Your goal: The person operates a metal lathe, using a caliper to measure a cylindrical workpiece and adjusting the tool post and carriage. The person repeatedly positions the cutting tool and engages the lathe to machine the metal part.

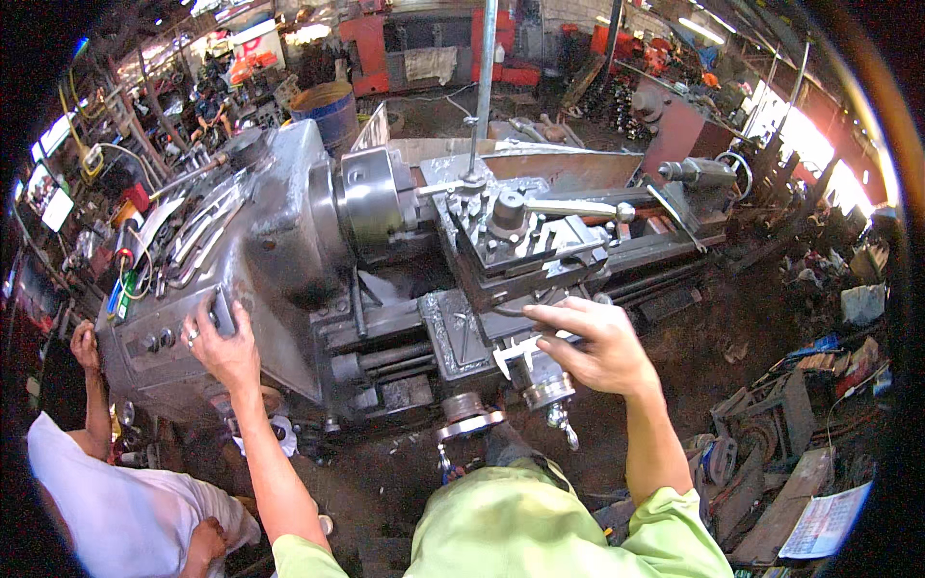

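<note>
A large grey lathe fills the middle, its headstock (279, 222) on the left and its steel chuck (374, 193) facing the carriage. My left hand (226, 352) rests at the headstock's front upper edge, thumb and fingers spread around a dark flat part whose kind I cannot make out. Over the front of the carriage, my right hand (607, 347) has its thumb and fingers around a silver caliper (515, 356); its jaws point left and its far end is hidden by the hand. Behind that hand stands the tool post (506, 217) with its long handle (573, 207).
Wrenches (207, 236) and other tools lie on the headstock. Handwheels (470, 426) jut out toward me below the carriage. At left a co-worker in a white shirt (116, 511) has a hand (85, 347) at the headstock's end. The tailstock (699, 173) sits right; scrap and boards crowd the lower right.
</note>
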`<state>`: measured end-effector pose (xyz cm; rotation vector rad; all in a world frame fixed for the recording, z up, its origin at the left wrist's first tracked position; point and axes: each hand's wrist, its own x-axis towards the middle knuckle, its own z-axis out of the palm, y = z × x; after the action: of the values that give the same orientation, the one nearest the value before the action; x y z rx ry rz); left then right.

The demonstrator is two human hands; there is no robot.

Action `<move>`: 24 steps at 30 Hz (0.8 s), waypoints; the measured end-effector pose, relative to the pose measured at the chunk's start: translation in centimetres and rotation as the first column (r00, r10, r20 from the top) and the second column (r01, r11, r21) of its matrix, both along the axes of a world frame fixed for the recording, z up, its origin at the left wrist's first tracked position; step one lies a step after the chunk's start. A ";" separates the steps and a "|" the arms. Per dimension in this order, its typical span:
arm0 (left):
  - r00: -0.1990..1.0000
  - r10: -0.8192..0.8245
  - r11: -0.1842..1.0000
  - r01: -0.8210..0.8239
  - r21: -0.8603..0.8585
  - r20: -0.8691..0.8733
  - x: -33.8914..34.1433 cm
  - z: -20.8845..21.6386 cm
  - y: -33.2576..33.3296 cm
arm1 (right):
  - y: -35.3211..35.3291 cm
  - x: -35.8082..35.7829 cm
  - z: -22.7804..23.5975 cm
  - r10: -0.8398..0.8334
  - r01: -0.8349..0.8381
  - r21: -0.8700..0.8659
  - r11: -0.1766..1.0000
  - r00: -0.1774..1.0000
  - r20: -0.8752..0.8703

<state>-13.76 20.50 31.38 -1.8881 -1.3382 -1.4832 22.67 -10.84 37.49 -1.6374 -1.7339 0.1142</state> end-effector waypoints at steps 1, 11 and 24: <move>1.000 -0.013 0.999 0.013 0.030 -0.004 0.0 0.0 -0.1 | 0.9 0.9 -1.8 -0.083 0.086 -0.047 0.995 0.995 0.057; 0.998 0.062 0.998 -0.062 0.019 -0.025 0.3 -0.3 0.0 | 0.0 7.8 -17.4 -0.167 0.387 -0.392 0.835 0.856 0.490; 0.986 0.166 0.975 -0.167 0.148 0.022 4.3 2.9 -2.3 | 2.0 10.0 -19.3 -0.102 0.330 -0.448 0.831 0.882 0.460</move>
<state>-9.50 18.21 34.25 -1.6365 -1.3149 -1.4658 32.66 -8.87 18.22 -2.4000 -1.9143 0.1313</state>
